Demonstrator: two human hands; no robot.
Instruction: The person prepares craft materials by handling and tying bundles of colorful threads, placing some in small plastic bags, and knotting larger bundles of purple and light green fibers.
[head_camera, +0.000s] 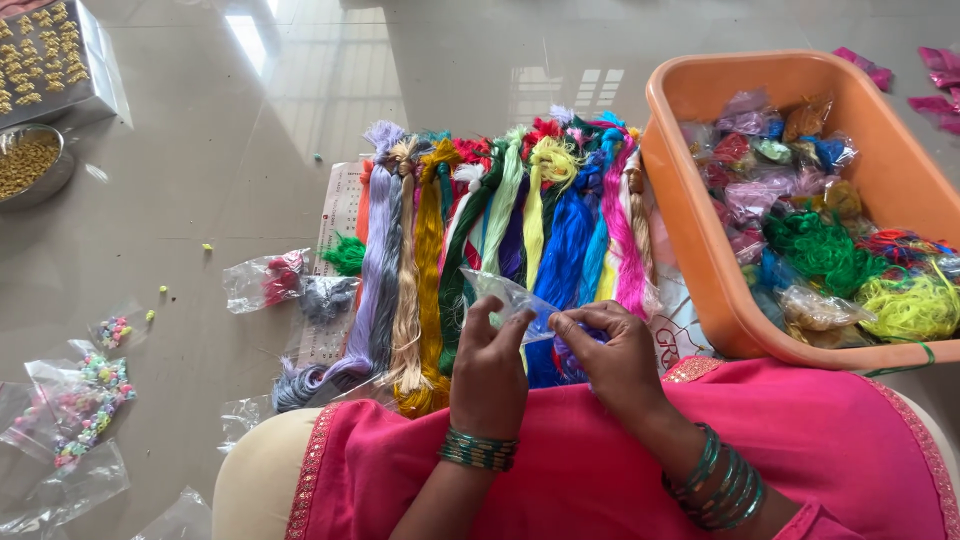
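My left hand (488, 365) and my right hand (612, 352) together pinch a small clear plastic bag (505, 296) above my pink-clothed lap. Purple thread seems to sit at the bag's lower end under my right fingers. Both wrists carry green bangles. Just beyond my hands a row of several coloured thread skeins (480, 240) lies side by side on a printed sheet on the floor.
An orange plastic tub (720, 290) at the right holds bagged and loose threads. Small clear bags with thread (265, 280) and with coloured beads (85, 395) lie at the left. A steel bowl (30, 165) and a tray of golden pieces (45, 55) sit far left.
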